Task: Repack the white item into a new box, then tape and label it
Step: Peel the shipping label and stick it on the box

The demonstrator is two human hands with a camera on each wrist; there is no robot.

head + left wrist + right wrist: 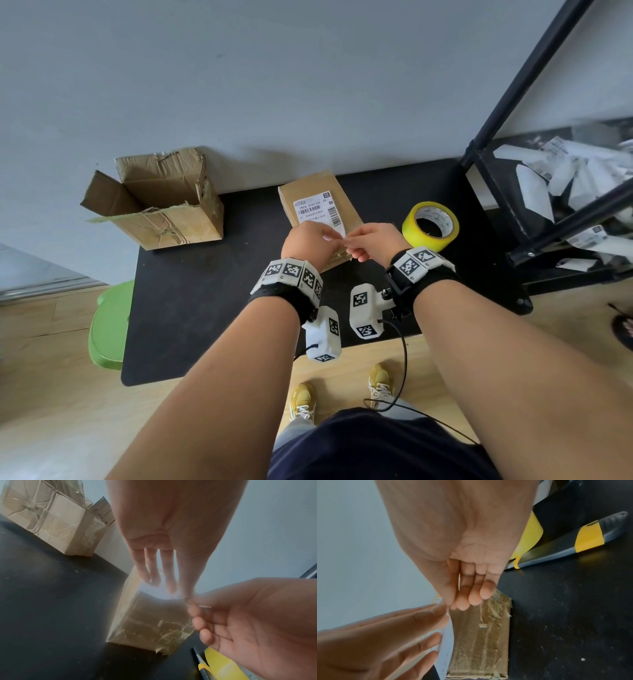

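Now both hands meet over the near edge of the taped box [317, 219] mid-bench, its long axis running near to far; the left hand [305, 241] presses the label [317, 207] flat with straight fingers while the right hand [371, 241] pinches its near corner.

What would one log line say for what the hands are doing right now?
step: labelling | left hand: pressing label on sealed box | right hand: pinching label corner | yellow tape: idle | old box: open
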